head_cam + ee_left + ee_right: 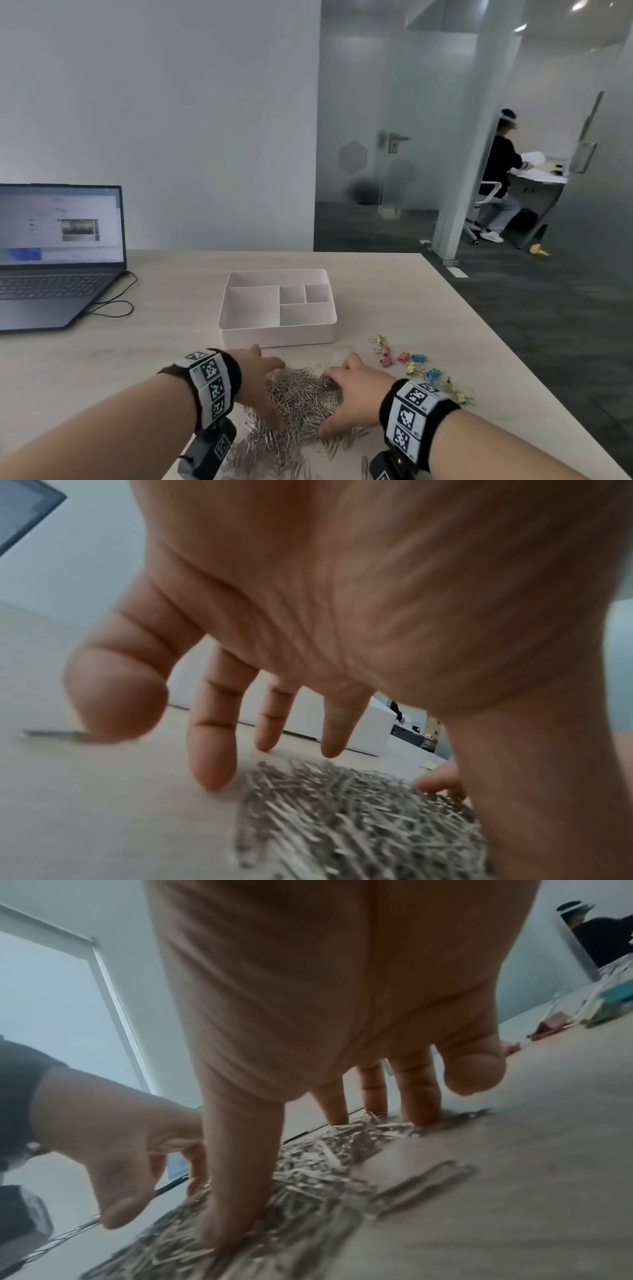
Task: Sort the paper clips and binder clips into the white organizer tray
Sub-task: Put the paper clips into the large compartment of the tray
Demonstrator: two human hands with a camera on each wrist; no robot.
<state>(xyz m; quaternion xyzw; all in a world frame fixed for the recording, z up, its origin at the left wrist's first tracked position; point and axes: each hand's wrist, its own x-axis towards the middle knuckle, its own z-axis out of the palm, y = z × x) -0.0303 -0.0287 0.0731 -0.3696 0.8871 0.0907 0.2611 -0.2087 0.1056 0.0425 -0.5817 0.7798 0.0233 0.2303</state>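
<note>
A heap of silver paper clips [301, 399] lies on the table in front of the white organizer tray [239, 330], whose compartments hold nothing. Several coloured binder clips [412, 363] are scattered to the right of the heap. My left hand [262, 385] cups the heap's left side and my right hand [351, 394] its right side. In the left wrist view the fingers [212, 739] reach down to the table beside the paper clips [359, 818]. In the right wrist view the thumb [236, 1191] and fingertips [419, 1102] dig into the paper clips [308, 1172]. Neither hand grips anything.
An open laptop [58, 253] with a black cable [113, 305] stands at the far left. Loose paper clips [267, 455] trail toward the near edge. The table's right edge [513, 346] runs close beside the binder clips. A person [500, 178] sits beyond the glass wall.
</note>
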